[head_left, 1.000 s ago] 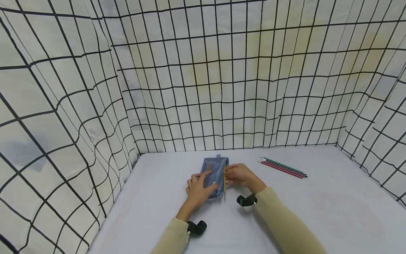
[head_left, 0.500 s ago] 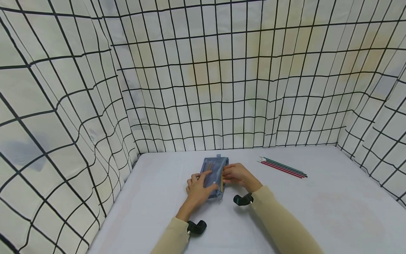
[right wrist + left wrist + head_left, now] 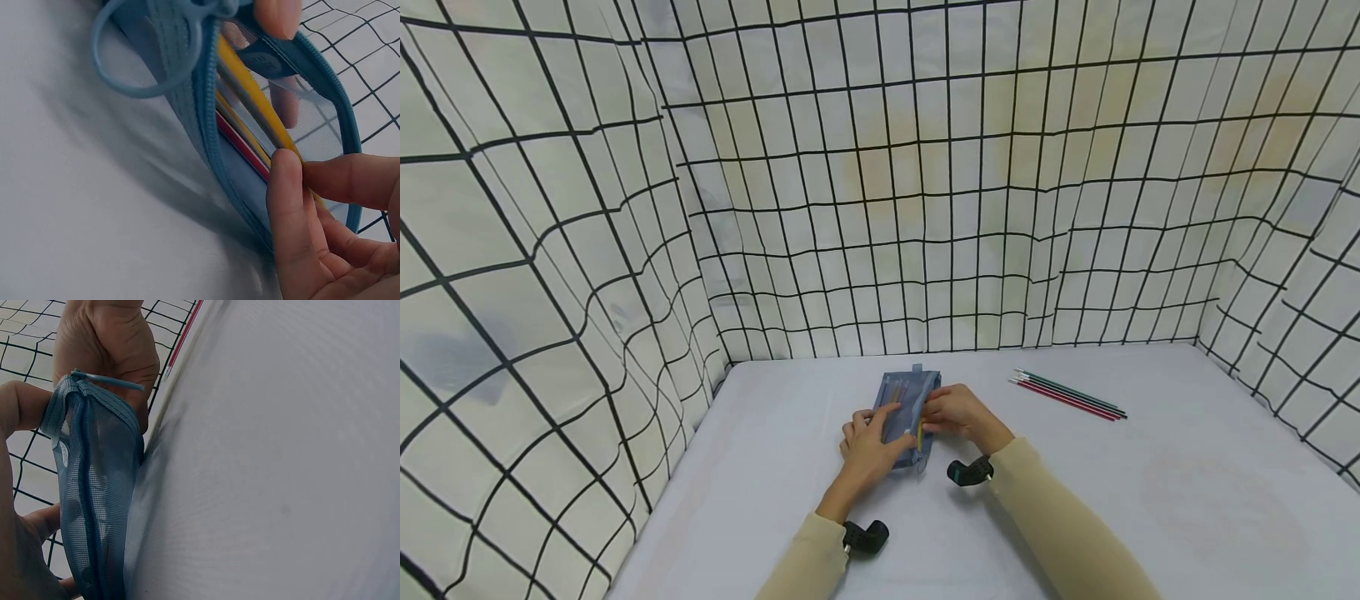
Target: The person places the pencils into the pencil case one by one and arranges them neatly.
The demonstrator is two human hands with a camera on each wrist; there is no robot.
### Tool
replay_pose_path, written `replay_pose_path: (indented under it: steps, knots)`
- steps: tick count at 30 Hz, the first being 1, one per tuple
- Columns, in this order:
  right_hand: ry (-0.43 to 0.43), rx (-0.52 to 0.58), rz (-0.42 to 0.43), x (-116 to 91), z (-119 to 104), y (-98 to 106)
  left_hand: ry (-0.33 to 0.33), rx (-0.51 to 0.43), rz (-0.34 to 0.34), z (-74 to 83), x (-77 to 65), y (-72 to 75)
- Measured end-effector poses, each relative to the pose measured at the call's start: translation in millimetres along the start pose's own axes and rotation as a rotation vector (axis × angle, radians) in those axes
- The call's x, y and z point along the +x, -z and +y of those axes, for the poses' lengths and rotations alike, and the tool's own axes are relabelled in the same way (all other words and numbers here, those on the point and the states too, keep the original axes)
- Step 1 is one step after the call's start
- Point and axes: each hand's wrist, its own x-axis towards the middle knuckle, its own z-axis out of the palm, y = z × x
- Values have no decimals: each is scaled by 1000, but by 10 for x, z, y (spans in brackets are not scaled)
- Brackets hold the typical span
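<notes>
A blue mesh zip pencil case (image 3: 917, 386) lies on the table, its zipped side facing right and gaping. My left hand (image 3: 868, 450) grips the case from the left, with the thumb at the edge of the opening. My right hand (image 3: 958, 412) is at the opening. In the right wrist view its thumb and fingers pinch a yellow pencil (image 3: 250, 90) that lies mostly inside the case. Beside that pencil, a red pencil (image 3: 244, 147) and another yellowish one show in the case. A ring-shaped zipper pull (image 3: 134, 94) hangs at the near end.
Several red and dark green pencils (image 3: 1067, 395) lie together on the white table (image 3: 1187, 483), right of the hands. White walls with a black grid (image 3: 925, 208) stand behind and at both sides. Each wrist wears a black camera.
The right hand has moved slightly left, carrying the yellow pencil from beside the case's right edge into the opening. The left hand and the case stay in place.
</notes>
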Motion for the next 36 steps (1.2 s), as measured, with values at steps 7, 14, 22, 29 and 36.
replay_pose_path:
  steps: [7,14,22,29,36]
  knots:
    - [10,-47,16,-18,11,-26,-5,8,-2,-9,10,-7]
    - [56,-116,28,-79,51,88,-7,5,9,-1,11,-11]
    - [183,-255,71,-180,67,357,-2,-8,11,-6,14,-8]
    - [246,-402,118,-253,82,672,-6,-15,8,-15,13,-14]
    - [309,-525,159,-309,119,1004,-13,-18,0,11,-17,9]
